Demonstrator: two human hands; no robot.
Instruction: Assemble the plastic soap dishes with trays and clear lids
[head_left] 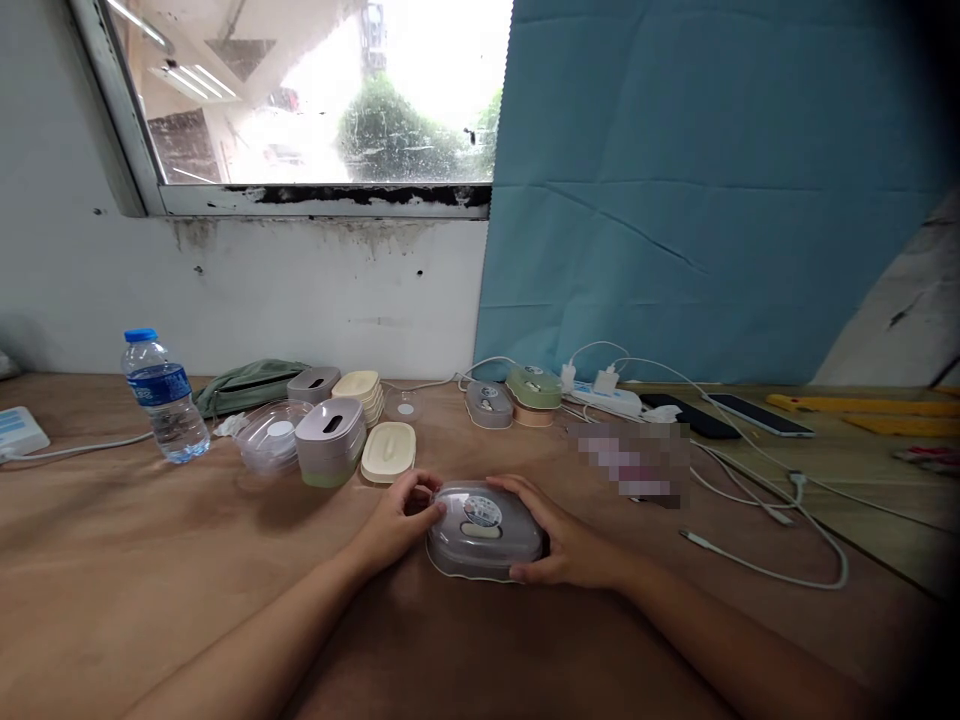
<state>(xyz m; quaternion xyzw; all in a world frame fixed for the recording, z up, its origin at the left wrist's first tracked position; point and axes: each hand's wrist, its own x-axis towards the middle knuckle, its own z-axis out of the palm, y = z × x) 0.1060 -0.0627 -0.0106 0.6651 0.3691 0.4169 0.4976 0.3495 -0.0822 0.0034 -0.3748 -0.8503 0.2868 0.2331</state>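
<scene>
A grey plastic box with a clear domed lid (495,540) sits on the brown table in front of me. A round printed sticker and a pale oval piece show through or on its top. My left hand (409,515) is curled at the box's left back corner, thumb and fingers against the lid's edge. Around the right side of the same box my right hand (555,535) is wrapped, fingers along the back and thumb at the front right corner. A cream flat lid (388,452) lies just beyond my left hand.
Grey-lilac boxes (330,440), stacked cream lids (360,390) and clear covers (274,435) stand at back left, beside a water bottle (161,395). Finished-looking grey (489,404) and green (534,385) boxes sit at back centre. White cables (780,575), a power strip (607,398) and phones (761,415) lie right.
</scene>
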